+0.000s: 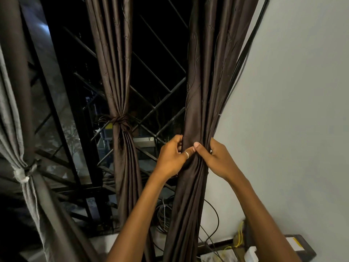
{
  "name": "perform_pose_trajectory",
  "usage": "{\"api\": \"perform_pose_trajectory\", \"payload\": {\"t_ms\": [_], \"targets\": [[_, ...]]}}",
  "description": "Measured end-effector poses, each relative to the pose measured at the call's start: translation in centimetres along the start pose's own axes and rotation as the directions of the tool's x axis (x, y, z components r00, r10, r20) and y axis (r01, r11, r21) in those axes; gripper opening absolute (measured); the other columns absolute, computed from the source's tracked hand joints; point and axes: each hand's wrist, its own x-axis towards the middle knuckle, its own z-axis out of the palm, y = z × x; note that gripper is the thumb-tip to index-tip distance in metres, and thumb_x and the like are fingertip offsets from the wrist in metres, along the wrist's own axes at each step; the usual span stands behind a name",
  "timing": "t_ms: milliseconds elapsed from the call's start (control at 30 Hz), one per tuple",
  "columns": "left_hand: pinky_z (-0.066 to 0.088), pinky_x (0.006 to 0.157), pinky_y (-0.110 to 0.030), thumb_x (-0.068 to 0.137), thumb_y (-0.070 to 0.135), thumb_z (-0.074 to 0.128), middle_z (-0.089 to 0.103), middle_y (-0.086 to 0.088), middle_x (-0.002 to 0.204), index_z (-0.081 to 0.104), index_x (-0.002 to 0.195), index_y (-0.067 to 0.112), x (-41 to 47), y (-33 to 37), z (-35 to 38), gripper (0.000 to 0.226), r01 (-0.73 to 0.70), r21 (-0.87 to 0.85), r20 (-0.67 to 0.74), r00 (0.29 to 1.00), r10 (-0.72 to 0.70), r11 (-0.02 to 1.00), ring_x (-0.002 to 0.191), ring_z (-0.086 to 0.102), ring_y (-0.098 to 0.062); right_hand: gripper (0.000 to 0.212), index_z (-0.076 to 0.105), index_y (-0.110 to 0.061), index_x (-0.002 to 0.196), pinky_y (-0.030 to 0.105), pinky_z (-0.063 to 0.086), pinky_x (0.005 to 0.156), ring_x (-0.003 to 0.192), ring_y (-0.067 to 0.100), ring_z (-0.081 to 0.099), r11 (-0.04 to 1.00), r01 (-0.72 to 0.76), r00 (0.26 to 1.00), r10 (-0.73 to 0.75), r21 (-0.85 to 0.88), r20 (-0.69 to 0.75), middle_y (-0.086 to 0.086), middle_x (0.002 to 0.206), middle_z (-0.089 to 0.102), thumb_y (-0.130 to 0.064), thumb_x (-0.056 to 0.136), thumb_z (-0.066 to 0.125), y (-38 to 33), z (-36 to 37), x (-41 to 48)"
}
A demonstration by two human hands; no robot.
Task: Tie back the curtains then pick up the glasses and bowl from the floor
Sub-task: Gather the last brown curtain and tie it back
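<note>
A home room at night is suggested by brown curtains (205,72) (one knotted), a grilled window (156,87) and a painted wall (302,91).

The scene is dim, with soft indoor light falling from the camera's side. The wall (294,110) to the right of the gathered curtain (200,95) is the brightest area, an even pale grey with no hard shadows. The curtain's folds carry a gentle sheen and look sharp, as do the left hand (170,156) and right hand (217,157) gripping it. Left of the curtain the window (156,59) is black, with faint hazy reflections. Far to the curtain's left, a grey drape (11,120) is soft and bowed by wide-angle distortion.
</note>
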Motion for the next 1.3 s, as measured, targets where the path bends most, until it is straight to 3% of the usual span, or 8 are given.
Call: {"api": "perform_pose_trajectory", "payload": {"t_ms": [167, 333, 467, 567, 733, 1000, 1167, 1300], "targets": [[0.059, 0.081, -0.024, 0.093, 0.026, 0.07, 0.072, 0.008, 0.102, 0.061, 0.113, 0.019, -0.1, 0.1, -0.4, 0.022, -0.019, 0.022, 0.015, 1.0, 0.018, 1.0, 0.094, 0.069, -0.001, 0.06, 0.058, -0.016, 0.106, 0.04, 0.059, 0.078, 0.086, 0.018, 0.063, 0.984, 0.003, 0.999, -0.01, -0.18, -0.035, 0.005, 0.099, 0.064, -0.07, 0.086, 0.045, 0.2, -0.2, -0.1], [0.059, 0.085, -0.026, 0.095, 0.024, 0.068, 0.071, 0.008, 0.107, 0.06, 0.115, 0.019, 0.0, 0.0, -0.4, 0.022, -0.012, -0.01, 0.038, 0.999, 0.012, 1.0, 0.098, 0.068, -0.001, 0.056, 0.057, -0.022, 0.107, 0.026, 0.054, 0.07, 0.078, 0.011, 0.06, 0.981, -0.044, 0.996, 0.028, -0.191, -0.086, -0.002, 0.095, 0.064, -0.071, 0.08, 0.05, -0.4, -0.4, -0.1], [0.059, 0.087, -0.027, 0.095, 0.022, 0.068, 0.071, 0.007, 0.109, 0.059, 0.118, 0.019, -0.2, 0.1, -0.4, 0.025, -0.024, -0.014, 0.055, 0.998, 0.025, 1.0, 0.1, 0.069, -0.002, 0.056, 0.051, -0.025, 0.137, 0.008, 0.047, 0.078, 0.091, -0.005, 0.059, 0.998, -0.06, 0.998, 0.061, -0.032, 0.028, -0.015, 0.114, 0.059, -0.054, 0.091, 0.06, -0.3, -0.2, -0.3], [0.059, 0.087, -0.027, 0.095, 0.022, 0.068, 0.071, 0.008, 0.11, 0.058, 0.123, 0.018, -0.2, 0.1, -0.6, 0.03, -0.038, -0.014, 0.071, 0.997, 0.039, 0.999, 0.099, 0.068, -0.001, 0.045, 0.045, -0.036, 0.134, 0.008, 0.048, 0.084, 0.096, -0.011, 0.059, 0.998, -0.047, 0.998, 0.046, 0.029, 0.046, -0.027, 0.113, 0.056, -0.044, 0.094, 0.064, -0.3, -0.2, -0.3], [0.057, 0.094, -0.033, 0.095, 0.024, 0.068, 0.069, 0.006, 0.12, 0.053, 0.133, 0.018, -0.2, 0.2, -0.9, 0.041, -0.064, -0.028, 0.163, 0.984, 0.067, 0.998, 0.109, 0.067, -0.004, 0.041, 0.043, -0.036, 0.132, 0.001, 0.047, 0.075, 0.094, -0.011, 0.059, 0.992, -0.061, 0.997, 0.055, 0.111, 0.061, -0.032, 0.109, 0.054, -0.027, 0.098, 0.065, -1.0, -0.1, -0.2], [0.054, 0.1, -0.034, 0.096, 0.033, 0.064, 0.063, 0.01, 0.13, 0.044, 0.14, 0.026, 0.1, 0.5, -1.9, 0.049, -0.137, 0.107, 0.26, 0.96, 0.106, 0.985, 0.116, 0.062, 0.0, 0.032, 0.049, -0.032, 0.124, 0.006, 0.05, 0.076, 0.092, -0.01, 0.065, 0.988, -0.081, 0.992, 0.067, 0.13, 0.11, -0.022, 0.108, 0.062, -0.017, 0.099, 0.061, -1.3, -0.3, -0.1], [0.057, 0.092, -0.04, 0.094, 0.041, 0.062, 0.063, 0.007, 0.121, 0.046, 0.136, 0.032, 1.1, 0.2, -2.5, 0.046, -0.258, 0.286, 0.306, 0.937, 0.167, 0.923, 0.109, 0.063, -0.008, 0.02, 0.054, -0.031, 0.117, 0.008, 0.051, 0.075, 0.089, -0.003, 0.063, 0.999, -0.035, 0.996, 0.035, -0.003, 0.085, -0.012, 0.101, 0.065, -0.021, 0.1, 0.06, -2.3, -0.4, -0.3], [0.051, 0.087, -0.041, 0.083, 0.064, 0.054, 0.056, 0.008, 0.102, 0.057, 0.115, 0.037, 2.1, -0.3, -3.2, 0.041, -0.358, 0.528, 0.28, 0.93, 0.24, 0.77, 0.099, 0.052, -0.013, 0.024, 0.065, -0.009, 0.115, 0.037, 0.06, 0.082, 0.089, 0.02, 0.069, 0.981, 0.027, 0.996, -0.011, -0.191, 0.087, 0.01, 0.102, 0.072, -0.028, 0.1, 0.062, -2.9, -1.0, -0.3]]}}
